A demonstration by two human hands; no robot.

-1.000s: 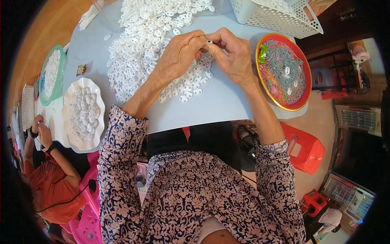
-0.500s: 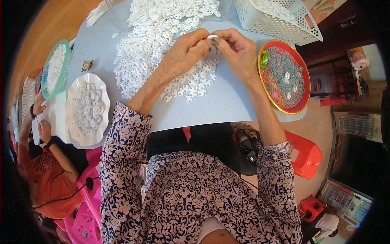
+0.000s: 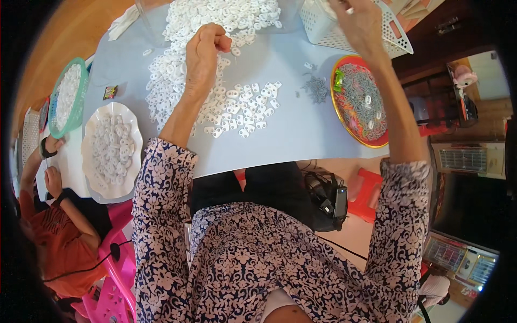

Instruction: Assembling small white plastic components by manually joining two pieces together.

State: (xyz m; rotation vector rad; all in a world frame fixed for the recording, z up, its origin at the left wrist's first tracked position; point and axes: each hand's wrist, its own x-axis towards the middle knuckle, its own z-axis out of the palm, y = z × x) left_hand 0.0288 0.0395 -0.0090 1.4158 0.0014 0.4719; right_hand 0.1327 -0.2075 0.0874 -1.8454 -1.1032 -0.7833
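My left hand (image 3: pixel 202 62) is closed above the heap of small white oval plastic pieces (image 3: pixel 172 81), its fingers curled. Just beside its fingertips shows one white piece (image 3: pixel 235 51); whether the fingers grip it is unclear. My right hand (image 3: pixel 362 29) reaches over the white perforated basket (image 3: pixel 318 29). Its fingers are blurred and partly cut off by the upper edge, with a small white spot beside them. Loose white two-holed pieces (image 3: pixel 247 107) lie spread in front of the heap. A small pile of thin grey pieces (image 3: pixel 316 89) lies near the red bowl.
The red yellow-rimmed bowl (image 3: pixel 335 102) holds thin grey and orange pieces, under my right forearm. A scalloped white plate (image 3: pixel 91 167) and a green basket (image 3: pixel 81 105), both with white pieces, stand at left. A co-worker's hands (image 3: pixel 53 180) rest by the left table.
My hands have parted from a white piece they held together. The right swung up and right over the basket; the left drew back leftward. The small grey pile has come into sight.
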